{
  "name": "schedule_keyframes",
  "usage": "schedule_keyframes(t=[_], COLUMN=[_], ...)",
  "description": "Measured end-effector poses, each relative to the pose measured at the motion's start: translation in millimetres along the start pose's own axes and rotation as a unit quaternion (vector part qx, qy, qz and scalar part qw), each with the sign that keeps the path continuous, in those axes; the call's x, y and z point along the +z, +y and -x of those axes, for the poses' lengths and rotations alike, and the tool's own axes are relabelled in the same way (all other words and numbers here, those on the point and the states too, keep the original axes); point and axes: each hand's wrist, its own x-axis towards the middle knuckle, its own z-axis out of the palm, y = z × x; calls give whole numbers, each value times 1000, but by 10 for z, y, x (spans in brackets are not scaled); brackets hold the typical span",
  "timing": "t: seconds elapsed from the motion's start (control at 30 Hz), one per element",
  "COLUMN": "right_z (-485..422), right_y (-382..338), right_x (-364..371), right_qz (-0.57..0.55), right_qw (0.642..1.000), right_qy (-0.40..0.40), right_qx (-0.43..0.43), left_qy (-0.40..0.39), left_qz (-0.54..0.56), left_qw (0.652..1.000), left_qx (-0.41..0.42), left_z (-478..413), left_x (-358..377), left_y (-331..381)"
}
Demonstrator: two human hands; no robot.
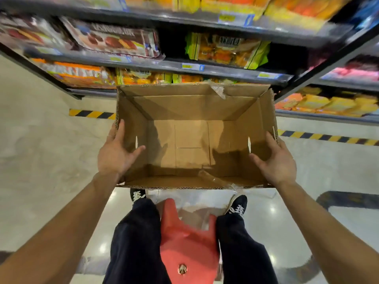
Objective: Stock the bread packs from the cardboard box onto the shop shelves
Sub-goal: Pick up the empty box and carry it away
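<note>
Grey shelves (143, 64) fill the top of the view, running in tiers from left to right, blurred at the edges. Pale glossy floor (41, 160) spreads below them and mirrors ceiling lights near the feet. Between shelves and body sits the box (190, 107), brown cardboard, open at the top, its bare bottom flaps in plain sight; it is held off the floor, just in front of the lowest shelf and above the shoes (239, 204). A red plastic thing (188, 238) stands between the dark trouser legs; what it is, I cannot tell.

The left hand (114, 152) grips the box's left wall, thumb inside, fingers laid along the outside. The right hand (276, 160) grips the right wall the same way, thumb inside.

Bread packs lie on the shelves: a brown pack (114, 39) on the middle tier at left, a yellow-green pack (225, 50) to its right, orange ones above and below. Yellow-and-black tape (92, 114) marks the floor at the shelf foot. Price tags (192, 67) sit on the shelf edges. A scrap of clear film (219, 91) clings to the box's far rim.
</note>
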Motion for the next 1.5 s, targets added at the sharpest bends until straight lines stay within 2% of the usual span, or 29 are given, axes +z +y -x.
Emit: schedule_keyframes(t=[0.17, 0.33, 0.47, 0.6, 0.73, 1.0, 1.23, 1.5], right_z=[539, 950, 1164, 1338, 1509, 2041, 2796, 3794], right_y=[-578, -1120, -1632, -2158, -2820, -4369, -5901, -7370], right_x=[-1259, -2079, -2535, -2822, -2995, -2813, -2102, -1506], right_qz=[5, 10, 10, -1, 5, 27, 44, 47], right_qw=[998, 989, 982, 962, 935, 867, 819, 781], right_qy=[40, 95, 95, 105, 105, 81, 39, 13], right_qx=[-53, -114, -163, -253, -338, -490, -570, -623], left_qy=[32, 105, 164, 208, 292, 381, 399, 402], left_qz=[6, 9, -10, 0, 12, 23, 76, 57], left_qw=[999, 994, 986, 973, 942, 874, 827, 792], left_qx=[18, 16, -32, -98, -163, -302, -389, -455], left_z=[472, 973, 1396, 1813, 2294, 3138, 3604, 3974], left_x=[-1378, -2507, -3142, -3705, -4103, -4463, -4685, -5340], left_y=[214, 282, 173, 11, -261, -1251, -2530, -3772])
